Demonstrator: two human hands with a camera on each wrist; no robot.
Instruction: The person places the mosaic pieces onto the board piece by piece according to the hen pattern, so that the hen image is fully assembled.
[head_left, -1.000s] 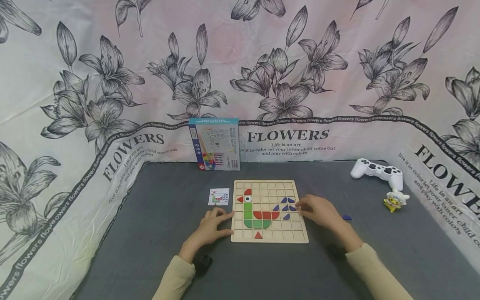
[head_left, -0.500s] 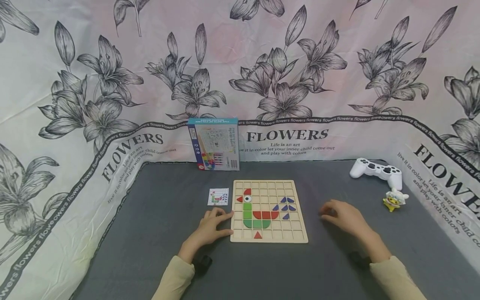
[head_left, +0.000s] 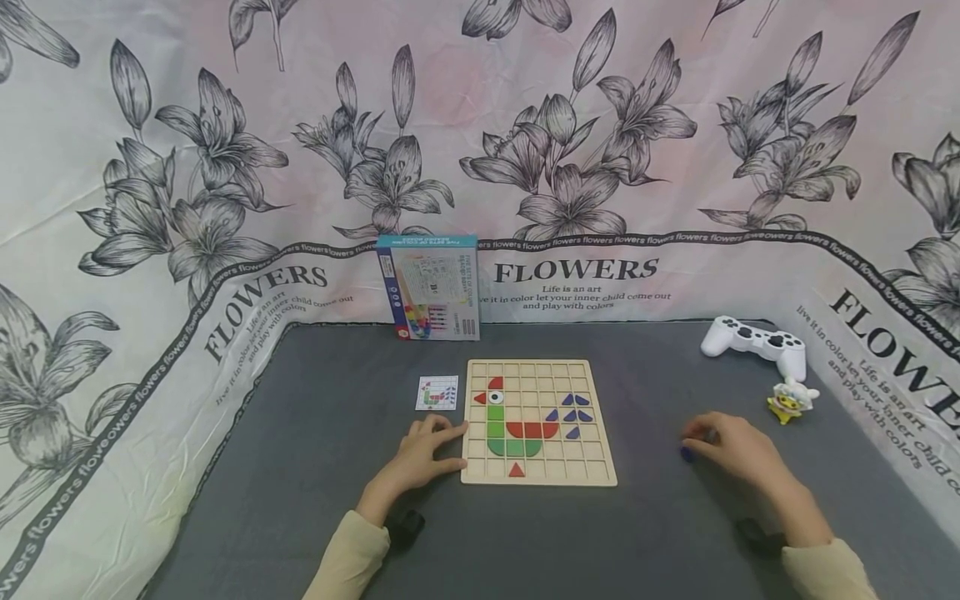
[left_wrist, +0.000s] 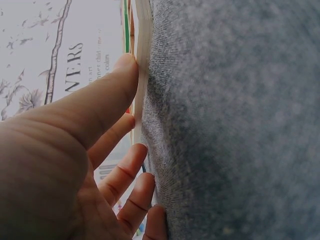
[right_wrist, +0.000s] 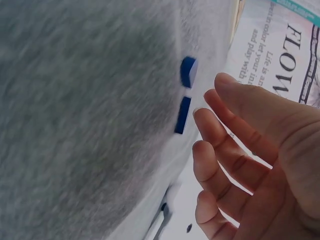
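A wooden grid board [head_left: 585,471] lies on the table, bearing red, green and blue pieces laid out as a bird, with an eye piece [head_left: 496,397] near the top left. My left hand [head_left: 420,454] touches the board's left edge with thumb and fingertips, fingers spread; the left wrist view shows the thumb [left_wrist: 112,92] against the rim. Right of the board, my right hand [head_left: 738,450] hovers over the table, fingers loosely bent and holding nothing. Close to its fingertips lie two blue pieces, a rounded one [right_wrist: 188,71] and a narrow-looking one [right_wrist: 183,115].
A small pattern card [head_left: 437,393] lies left of the board. Behind it a toy box [head_left: 435,292] stands against the flowered cloth. A white game controller [head_left: 753,343] and a small yellow-and-white figurine [head_left: 789,402] are at the right.
My right hand has moved away from the board's right side, rightward to the loose blue pieces. The left hand has stayed at the board's edge, and the pieces on the board look unchanged.
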